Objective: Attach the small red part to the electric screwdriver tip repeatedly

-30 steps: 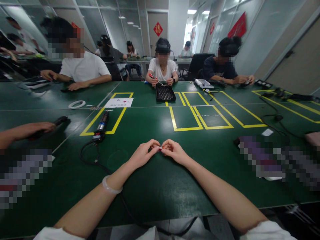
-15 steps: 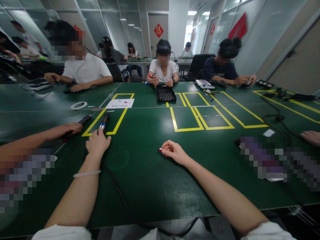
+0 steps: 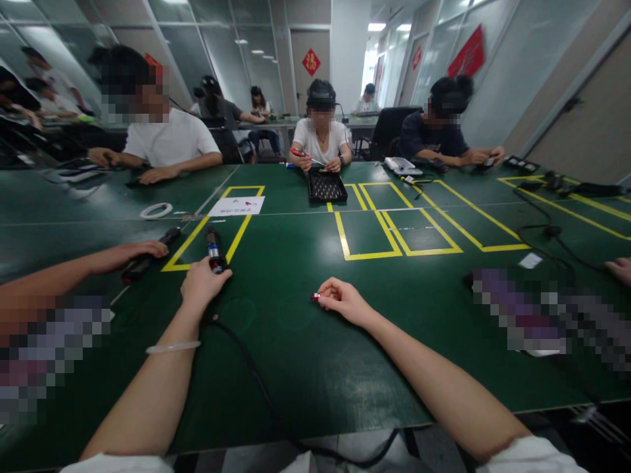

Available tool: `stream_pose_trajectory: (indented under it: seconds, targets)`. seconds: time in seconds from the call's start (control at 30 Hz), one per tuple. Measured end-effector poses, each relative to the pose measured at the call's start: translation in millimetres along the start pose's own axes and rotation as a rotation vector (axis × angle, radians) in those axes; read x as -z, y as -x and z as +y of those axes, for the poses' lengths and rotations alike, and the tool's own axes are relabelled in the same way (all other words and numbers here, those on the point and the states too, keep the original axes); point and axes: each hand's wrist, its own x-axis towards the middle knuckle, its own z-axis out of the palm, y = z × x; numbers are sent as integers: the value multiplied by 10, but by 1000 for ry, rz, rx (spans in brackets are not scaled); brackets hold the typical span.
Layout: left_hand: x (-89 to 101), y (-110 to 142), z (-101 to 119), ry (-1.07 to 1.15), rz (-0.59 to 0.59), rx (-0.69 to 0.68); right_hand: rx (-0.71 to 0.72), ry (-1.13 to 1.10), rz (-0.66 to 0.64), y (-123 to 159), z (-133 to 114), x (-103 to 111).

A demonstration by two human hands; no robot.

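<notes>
My left hand [image 3: 203,282] is closed around the rear part of a black cylindrical tool [image 3: 213,244] with a blue and silver band. Its front end points away from me across the green table [image 3: 296,374]; its exact kind is unclear. A black cord [image 3: 246,358] runs from near that hand toward the table's front edge. Just above the tabletop, my right hand [image 3: 345,301] pinches a small red and white piece [image 3: 316,297] between thumb and fingers. The piece is too small to name.
Another person's hand [image 3: 150,249] grips a black tool [image 3: 142,263] at left. Yellow tape outlines [image 3: 374,255] mark the table. A white sheet [image 3: 236,205], a white ring [image 3: 156,210] and a black tray [image 3: 327,187] of small parts lie farther off. People sit opposite.
My left hand has shifted slightly right with the black tool, which has turned and shows more of its rear part. My right hand stays nearly still, holding the small piece.
</notes>
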Motion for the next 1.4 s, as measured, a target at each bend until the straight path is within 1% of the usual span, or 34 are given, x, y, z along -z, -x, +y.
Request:
stream_pose_trajectory:
  seconds: [0.1,0.17,0.27,0.4,0.5,0.6,0.67,0.77,0.87,1.0,1.07,1.23,1.4]
  targets:
    - [-11,127,206,-2,-11,-63,2,11,10,7,-37,-10]
    - [-19,242,379,-2,-16,-130,15,37,23,12,-67,-14]
    - [-44,459,665,-2,-13,-257,16,105,49,16,-94,-13]
    - [-82,799,1022,21,4,-458,35,170,101,7,-68,5]
    - [-92,1047,1230,57,7,-609,65,186,147,-3,-40,24]
    - [-88,1253,1373,91,2,-718,86,244,187,0,-43,38]
    - [-83,1354,1431,102,0,-764,96,308,198,10,-60,41]
    - [-77,1440,1471,96,0,-790,108,414,178,24,-80,37]
    - [-77,1462,1477,85,2,-798,118,488,151,27,-73,34]
    - [-92,1455,1473,75,12,-806,168,567,175,13,-46,38]
    - [-100,1453,1471,74,17,-806,184,577,182,5,-34,39]
    - [-103,1450,1468,69,8,-806,172,511,167,6,-12,36]
    - [-90,1451,1460,77,1,-803,200,520,148,32,-57,36]
